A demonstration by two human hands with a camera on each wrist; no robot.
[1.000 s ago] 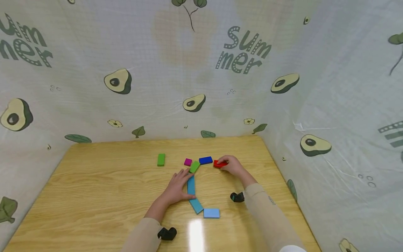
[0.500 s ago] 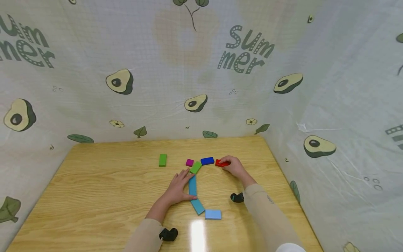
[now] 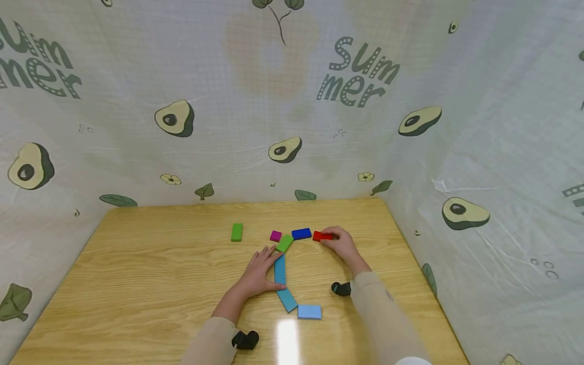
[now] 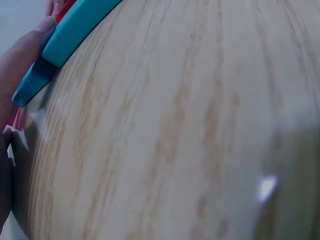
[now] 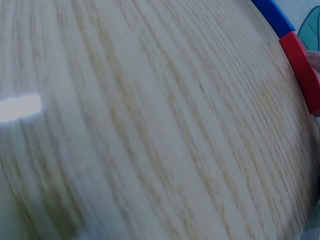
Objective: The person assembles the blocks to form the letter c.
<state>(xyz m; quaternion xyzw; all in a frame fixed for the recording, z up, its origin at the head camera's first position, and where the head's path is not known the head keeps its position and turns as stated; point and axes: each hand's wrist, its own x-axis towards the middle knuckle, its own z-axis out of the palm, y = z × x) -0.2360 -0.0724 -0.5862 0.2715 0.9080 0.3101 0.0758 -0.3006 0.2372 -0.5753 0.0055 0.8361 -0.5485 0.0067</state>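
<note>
We see a light wooden table (image 3: 137,284) with a fine grain, and on it small flat blocks: one red block (image 3: 322,236), one dark blue block (image 3: 301,233), one magenta block (image 3: 276,235), a green block (image 3: 285,243) beside it, a second green block (image 3: 236,232) apart, two teal blocks (image 3: 280,269), and one pale blue block (image 3: 309,312). The cloth backdrop (image 3: 228,126) is off-white, printed with avocados, leaves, little flowers and the word Summer in grey-green. Both sleeves (image 3: 383,324) are beige

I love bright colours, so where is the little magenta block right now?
In the head view, the small magenta block lies on the wooden table, just left of the dark blue block and beside the angled green block.
</note>
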